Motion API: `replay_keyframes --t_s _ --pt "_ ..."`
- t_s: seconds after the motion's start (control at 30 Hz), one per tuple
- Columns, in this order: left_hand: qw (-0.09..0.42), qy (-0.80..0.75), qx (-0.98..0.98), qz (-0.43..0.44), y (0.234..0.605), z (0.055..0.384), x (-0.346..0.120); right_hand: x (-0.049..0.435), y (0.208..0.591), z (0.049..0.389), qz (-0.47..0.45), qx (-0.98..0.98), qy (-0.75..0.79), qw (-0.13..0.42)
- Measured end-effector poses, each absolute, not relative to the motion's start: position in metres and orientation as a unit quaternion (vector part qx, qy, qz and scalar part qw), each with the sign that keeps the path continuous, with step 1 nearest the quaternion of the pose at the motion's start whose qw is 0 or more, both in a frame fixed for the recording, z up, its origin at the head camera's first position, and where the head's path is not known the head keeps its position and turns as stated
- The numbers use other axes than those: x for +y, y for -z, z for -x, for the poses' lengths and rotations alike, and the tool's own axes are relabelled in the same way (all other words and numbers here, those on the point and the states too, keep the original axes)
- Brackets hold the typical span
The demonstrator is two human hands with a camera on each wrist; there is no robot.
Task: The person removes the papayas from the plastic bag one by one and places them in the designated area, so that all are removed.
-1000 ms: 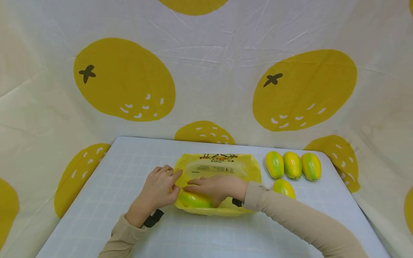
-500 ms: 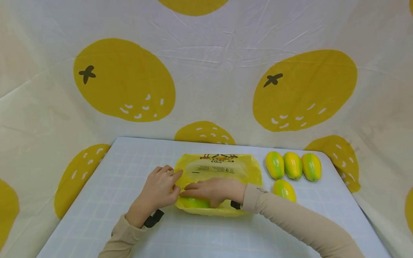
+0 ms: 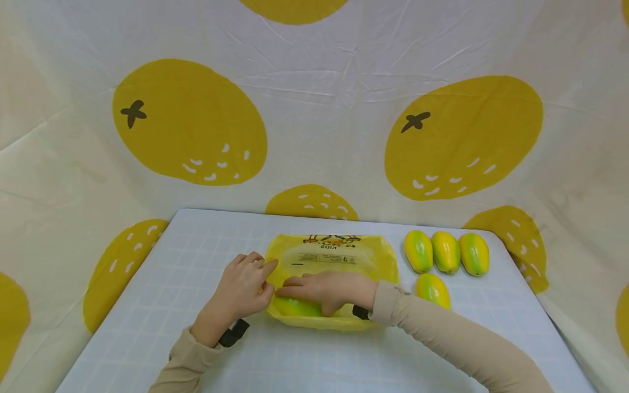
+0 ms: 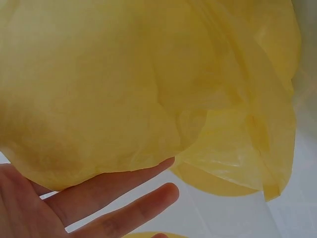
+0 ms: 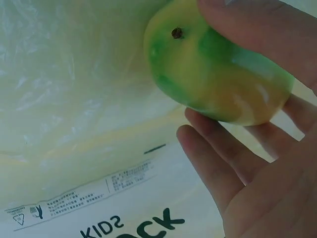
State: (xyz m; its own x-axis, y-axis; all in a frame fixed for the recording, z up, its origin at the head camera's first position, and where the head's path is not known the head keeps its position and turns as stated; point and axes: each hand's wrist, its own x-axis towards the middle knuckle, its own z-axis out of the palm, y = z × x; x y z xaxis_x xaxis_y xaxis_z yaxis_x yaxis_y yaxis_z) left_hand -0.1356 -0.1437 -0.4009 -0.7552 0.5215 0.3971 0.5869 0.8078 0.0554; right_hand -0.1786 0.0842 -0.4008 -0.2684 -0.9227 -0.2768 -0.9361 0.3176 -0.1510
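A yellow plastic bag (image 3: 344,259) with printed lettering lies on the table, its mouth facing the person. My left hand (image 3: 245,284) holds the bag's left edge. In the left wrist view the bag film covers part of that hand, and the fingers (image 4: 133,213) that show are straight; the thumb is hidden. My right hand (image 3: 326,289) is inside the bag mouth, gripping a yellow-green mango (image 5: 198,69). Its thumb lies on one side of the mango and its fingers on the other. In the head view the mango's upper part is hidden under the hand.
Three more mangoes stand in a row at the table's back right: a left one (image 3: 418,251), a middle one (image 3: 445,252) and a right one (image 3: 474,254). Another mango (image 3: 433,290) lies nearer, beside the right sleeve (image 3: 442,322). A fruit-print cloth (image 3: 324,136) hangs behind the table (image 3: 211,234).
My right hand has shifted slightly left with the mango, which now shows less from under the hand. The nearest loose mango is less covered by the sleeve. My left hand stays put.
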Motion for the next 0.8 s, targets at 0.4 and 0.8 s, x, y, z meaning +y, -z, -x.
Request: replay_keyframes --t_s 0.4,0.8 --pt "0.191 0.093 -0.93 0.298 0.401 0.136 -0.143 0.102 0.376 0.18 0.556 0.812 0.048 0.17" --pt "0.187 0.098 -0.932 0.294 0.402 0.135 -0.142 0.13 0.343 0.172 0.504 0.836 0.14 0.166"
